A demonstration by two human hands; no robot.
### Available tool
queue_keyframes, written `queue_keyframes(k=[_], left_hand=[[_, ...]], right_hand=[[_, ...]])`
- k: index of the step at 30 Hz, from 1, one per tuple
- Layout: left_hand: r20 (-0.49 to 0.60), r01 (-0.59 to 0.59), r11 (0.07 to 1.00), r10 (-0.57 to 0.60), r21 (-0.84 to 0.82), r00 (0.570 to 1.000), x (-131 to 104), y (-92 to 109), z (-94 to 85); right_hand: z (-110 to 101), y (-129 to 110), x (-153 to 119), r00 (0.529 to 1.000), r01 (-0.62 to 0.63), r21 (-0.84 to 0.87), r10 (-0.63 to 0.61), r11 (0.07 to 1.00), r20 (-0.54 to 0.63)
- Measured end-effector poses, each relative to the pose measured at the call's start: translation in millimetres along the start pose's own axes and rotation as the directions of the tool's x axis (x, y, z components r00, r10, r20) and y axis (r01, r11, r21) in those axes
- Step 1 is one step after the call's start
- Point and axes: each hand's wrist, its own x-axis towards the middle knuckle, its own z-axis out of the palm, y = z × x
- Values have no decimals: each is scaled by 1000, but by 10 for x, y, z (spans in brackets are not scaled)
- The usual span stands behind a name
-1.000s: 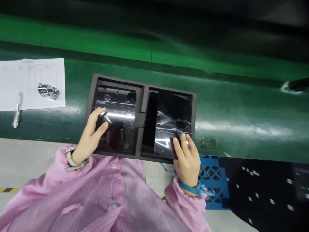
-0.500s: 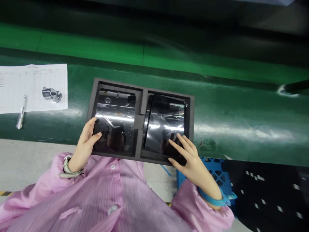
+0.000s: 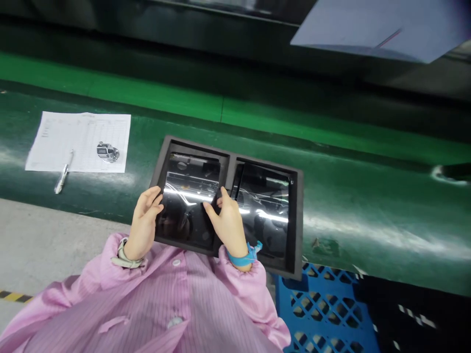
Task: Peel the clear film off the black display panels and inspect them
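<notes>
A dark grey foam tray (image 3: pixel 300 220) with two compartments lies at the front edge of the green bench. Its left compartment holds a glossy black panel (image 3: pixel 191 196) with light specks; a second black panel (image 3: pixel 270 196) sits slightly tilted in the right one. My left hand (image 3: pixel 145 220) is at the left panel's left edge, thumb and fingers apart. At that panel's right edge, by the tray's middle divider, is my right hand (image 3: pixel 228 223), thumb and forefinger spread and the other fingers curled. Neither hand has lifted anything.
Left on the green bench (image 3: pixel 368 211) lie a printed sheet (image 3: pixel 73 132), a metal tally counter (image 3: pixel 108 152) and a pen (image 3: pixel 64 176). A blue plastic crate (image 3: pixel 324 309) stands below the bench at the right. A pale sheet (image 3: pixel 368 24) hangs at upper right.
My right hand has moved left from the right panel to the left panel's right edge. My left hand stays by the left edge. The camera view has shifted, so the bench things appear lower and further right.
</notes>
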Motion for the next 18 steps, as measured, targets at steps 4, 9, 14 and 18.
queue_keyframes(k=[4, 9, 14, 18], left_hand=[[-40, 133, 984, -139, -122, 990, 31, 104, -18], [115, 133, 988, -124, -75, 986, 139, 176, 46], [237, 77, 996, -63, -48, 969, 250, 137, 212], [222, 78, 996, -65, -51, 973, 290, 127, 273]], right_hand=[[-3, 143, 6, 999, -37, 112, 36, 993, 12], [29, 120, -4, 998, -56, 149, 57, 987, -6], [26, 48, -7, 994, -104, 221, 107, 970, -2], [5, 47, 18, 984, -168, 336, 180, 927, -5]])
